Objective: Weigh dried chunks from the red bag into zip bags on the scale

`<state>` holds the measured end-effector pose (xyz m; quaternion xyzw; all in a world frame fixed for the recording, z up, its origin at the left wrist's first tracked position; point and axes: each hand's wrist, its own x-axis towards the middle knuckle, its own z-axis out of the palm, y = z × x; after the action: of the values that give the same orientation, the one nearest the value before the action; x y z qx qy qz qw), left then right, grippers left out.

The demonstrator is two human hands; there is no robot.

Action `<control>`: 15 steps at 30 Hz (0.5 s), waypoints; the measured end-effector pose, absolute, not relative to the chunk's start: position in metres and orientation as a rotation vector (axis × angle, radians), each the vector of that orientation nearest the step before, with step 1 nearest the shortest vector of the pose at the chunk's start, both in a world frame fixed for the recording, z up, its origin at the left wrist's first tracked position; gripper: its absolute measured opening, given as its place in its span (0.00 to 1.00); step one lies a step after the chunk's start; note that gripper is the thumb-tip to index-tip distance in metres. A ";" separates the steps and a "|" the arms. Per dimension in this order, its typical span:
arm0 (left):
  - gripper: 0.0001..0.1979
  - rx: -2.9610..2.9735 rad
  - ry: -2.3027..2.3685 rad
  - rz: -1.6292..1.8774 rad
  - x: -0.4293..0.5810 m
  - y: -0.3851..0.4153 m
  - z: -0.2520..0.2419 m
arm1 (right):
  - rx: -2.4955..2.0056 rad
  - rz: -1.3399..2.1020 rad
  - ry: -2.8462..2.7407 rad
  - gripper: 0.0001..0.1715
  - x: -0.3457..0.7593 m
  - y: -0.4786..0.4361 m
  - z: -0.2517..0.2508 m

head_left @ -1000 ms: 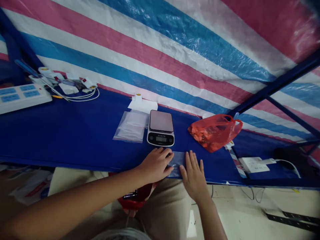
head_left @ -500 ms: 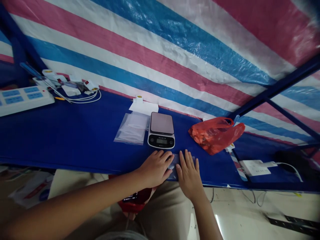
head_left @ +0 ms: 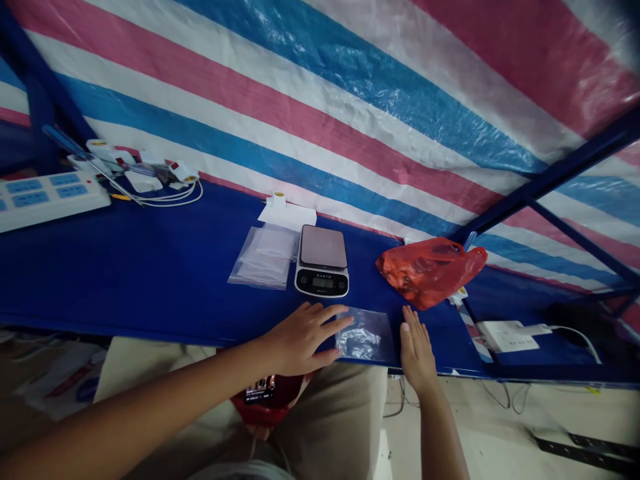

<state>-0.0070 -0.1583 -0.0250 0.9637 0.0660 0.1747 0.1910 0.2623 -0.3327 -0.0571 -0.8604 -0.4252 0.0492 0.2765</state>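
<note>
A small clear plastic bag (head_left: 365,335) with something pale inside lies flat near the front edge of the blue table (head_left: 150,280). My left hand (head_left: 300,337) lies open, its fingertips touching the bag's left end. Just right of the bag, my right hand (head_left: 415,347) rests flat and open on the table edge. A small digital scale (head_left: 323,269) stands right behind the bag, its platform bare.
A stack of clear bags (head_left: 260,263) lies left of the scale, with white paper (head_left: 286,215) behind. A red plastic bag (head_left: 430,270) sits to the right. A power strip (head_left: 45,198) and white cables (head_left: 165,190) lie at far left, and a white adapter (head_left: 507,335) at far right.
My right hand slid off the clear bag to its right side, uncovering it. My left hand stretched its fingers out flat at the bag's left end.
</note>
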 end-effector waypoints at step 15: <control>0.04 2.848 -0.255 0.745 -0.019 -0.162 -0.037 | -2.238 0.149 -0.944 0.50 0.265 -0.326 -0.054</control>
<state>-0.0194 -0.1617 -0.0370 0.9596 -0.0859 0.2511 0.0932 0.2649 -0.3257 -0.0544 -0.8626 -0.3638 0.0576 0.3469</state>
